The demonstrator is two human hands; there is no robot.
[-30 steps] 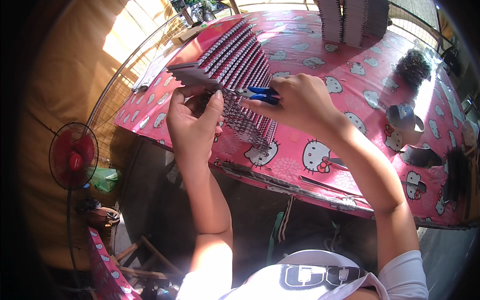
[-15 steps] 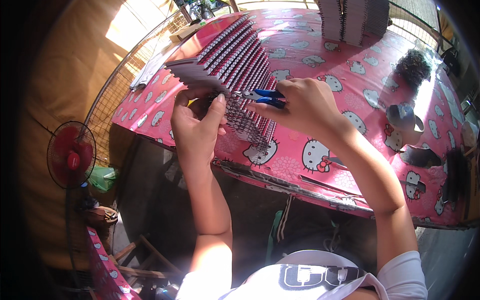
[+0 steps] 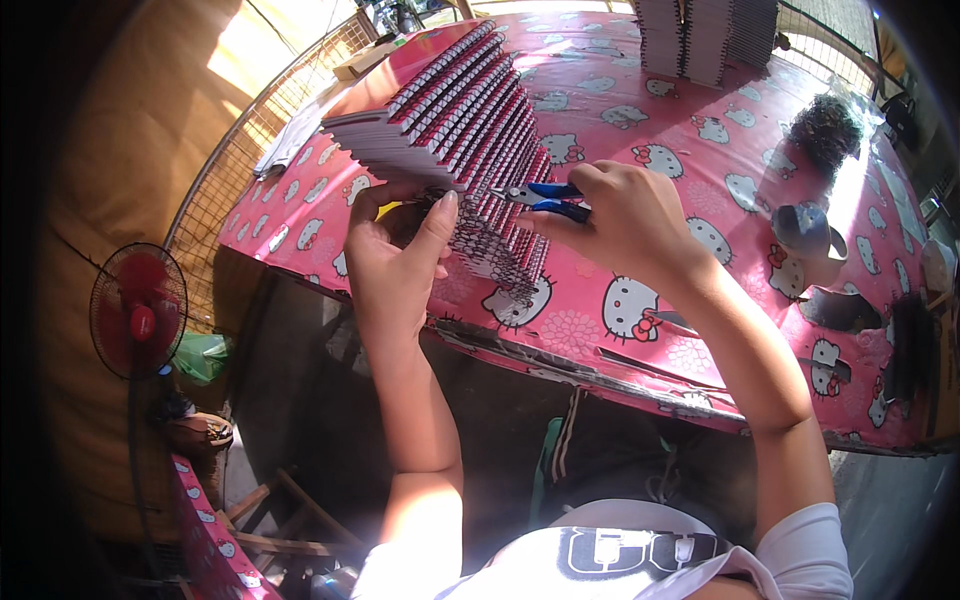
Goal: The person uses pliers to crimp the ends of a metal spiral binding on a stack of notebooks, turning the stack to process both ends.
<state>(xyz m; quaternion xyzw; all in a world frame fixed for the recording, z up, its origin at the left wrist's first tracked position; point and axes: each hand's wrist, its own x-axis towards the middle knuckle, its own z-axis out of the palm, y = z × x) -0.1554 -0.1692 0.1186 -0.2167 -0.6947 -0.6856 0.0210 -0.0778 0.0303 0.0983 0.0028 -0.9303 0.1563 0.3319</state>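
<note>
A tall, fanned stack of spiral-bound notebooks (image 3: 455, 110) leans across the table, its red-and-white coiled spines facing up and right. At its near corner is my left hand (image 3: 398, 250), closed, thumb against the dark wire ends; what its fingers pinch is hidden. Something yellow shows behind those fingers. In my right hand (image 3: 635, 220) is a pair of pliers (image 3: 558, 208) with blue handles. Their metal jaws point left over the coils, a short way from my left thumb; the handles are spread slightly apart.
The pink patterned tablecloth (image 3: 570, 335) covers the table. More notebooks (image 3: 700, 45) stand at the far side. To the right lie a dark tangle of wire (image 3: 825, 135) and a tape roll (image 3: 805, 235). A red fan (image 3: 140, 310) stands at left.
My right hand and the pliers have shifted a little right, drawing the jaws away from my left thumb. The left hand stays at the stack's near corner.
</note>
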